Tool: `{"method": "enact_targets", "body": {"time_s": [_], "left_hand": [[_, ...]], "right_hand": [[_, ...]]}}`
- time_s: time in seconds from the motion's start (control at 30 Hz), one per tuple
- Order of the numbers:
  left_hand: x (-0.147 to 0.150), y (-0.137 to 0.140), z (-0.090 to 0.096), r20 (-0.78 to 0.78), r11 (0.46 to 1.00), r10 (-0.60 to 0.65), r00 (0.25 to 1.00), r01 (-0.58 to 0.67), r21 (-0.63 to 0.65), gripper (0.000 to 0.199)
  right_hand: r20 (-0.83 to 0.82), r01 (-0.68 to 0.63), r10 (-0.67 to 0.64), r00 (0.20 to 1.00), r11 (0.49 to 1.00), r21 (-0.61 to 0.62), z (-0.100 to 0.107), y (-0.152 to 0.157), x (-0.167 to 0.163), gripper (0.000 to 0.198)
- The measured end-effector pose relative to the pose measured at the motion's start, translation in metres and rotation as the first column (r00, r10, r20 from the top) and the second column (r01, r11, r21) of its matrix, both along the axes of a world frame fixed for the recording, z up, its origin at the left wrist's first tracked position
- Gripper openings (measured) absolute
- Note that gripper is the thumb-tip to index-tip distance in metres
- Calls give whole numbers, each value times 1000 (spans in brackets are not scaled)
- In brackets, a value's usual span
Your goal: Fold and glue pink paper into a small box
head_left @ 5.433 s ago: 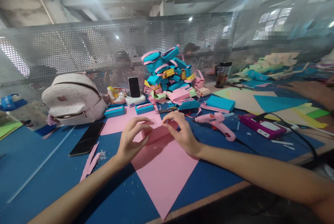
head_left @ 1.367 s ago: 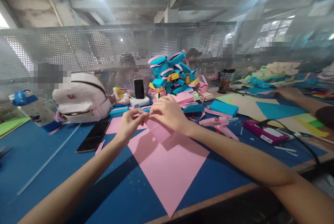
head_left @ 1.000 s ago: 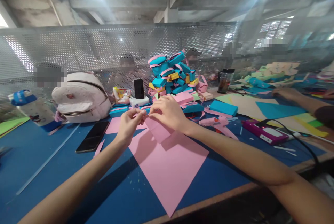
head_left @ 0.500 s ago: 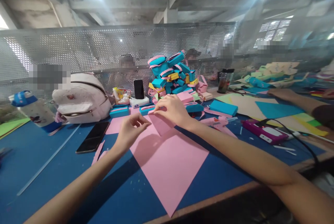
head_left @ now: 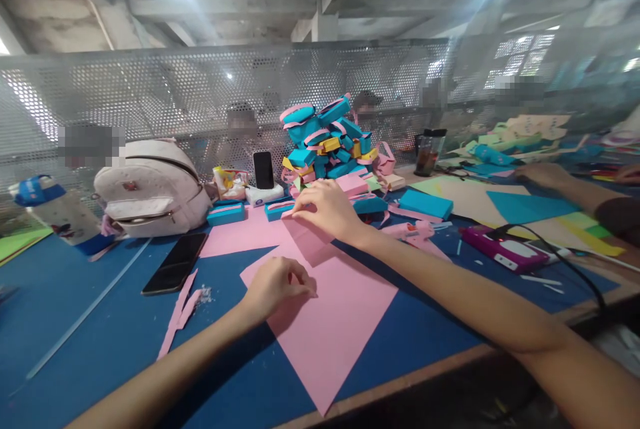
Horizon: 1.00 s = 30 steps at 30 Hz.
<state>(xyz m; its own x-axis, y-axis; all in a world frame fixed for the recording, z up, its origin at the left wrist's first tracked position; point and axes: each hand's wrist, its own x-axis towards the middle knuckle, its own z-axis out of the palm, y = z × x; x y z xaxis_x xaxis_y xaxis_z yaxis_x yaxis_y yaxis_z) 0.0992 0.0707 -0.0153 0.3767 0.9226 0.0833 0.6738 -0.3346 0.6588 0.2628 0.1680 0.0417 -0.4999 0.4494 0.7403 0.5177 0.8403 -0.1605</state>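
Observation:
A large pink sheet of paper (head_left: 327, 329) lies at an angle on the blue table, one corner reaching the front edge. Its far part is lifted or folded up, and my right hand (head_left: 327, 212) pinches that raised end between thumb and fingers. Whether this end is one piece with the sheet is hard to tell. Closer to me, my left hand (head_left: 280, 285) is over the sheet's left side, fingers curled and thumb near the index finger, with nothing visible between them. Another pink sheet (head_left: 240, 232) lies beyond, to the left.
Blue and pink paper boxes (head_left: 330, 142) are piled at the back. Left are a phone (head_left: 175, 262), pink scraps (head_left: 179, 312), a backpack (head_left: 155, 189) and a bottle (head_left: 63, 215). Right are a pink glue gun (head_left: 413, 232), a purple device (head_left: 503, 250) and another person's arm (head_left: 565, 185).
My left hand has moved from near the raised paper end toward me and to the right, over the sheet. My right hand keeps its pinch on the paper.

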Motion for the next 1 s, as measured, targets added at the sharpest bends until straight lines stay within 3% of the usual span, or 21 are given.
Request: {"method": "enact_targets", "body": {"time_s": [0.27, 0.43, 0.6, 0.73, 1.0], "left_hand": [[-2, 4, 1, 31, 989, -138, 990, 139, -57, 9], [-17, 11, 11, 70, 949, -248, 966, 257, -184, 13], [-30, 19, 5, 116, 906, -305, 945, 326, -270, 21], [-32, 19, 3, 105, 910, -305, 947, 322, -263, 20], [-27, 9, 18, 22, 908, -370, 929, 367, -204, 13]], "right_hand": [[30, -4, 4, 1000, 1000, 1, -2, 1, -1, 8], [25, -23, 23, 999, 1000, -8, -2, -1, -1, 9], [40, -18, 18, 999, 1000, 7, -4, -1, -2, 8], [54, -16, 15, 998, 1000, 11, -5, -1, -3, 7], [40, -23, 24, 999, 1000, -18, -2, -6, -2, 9]]}}
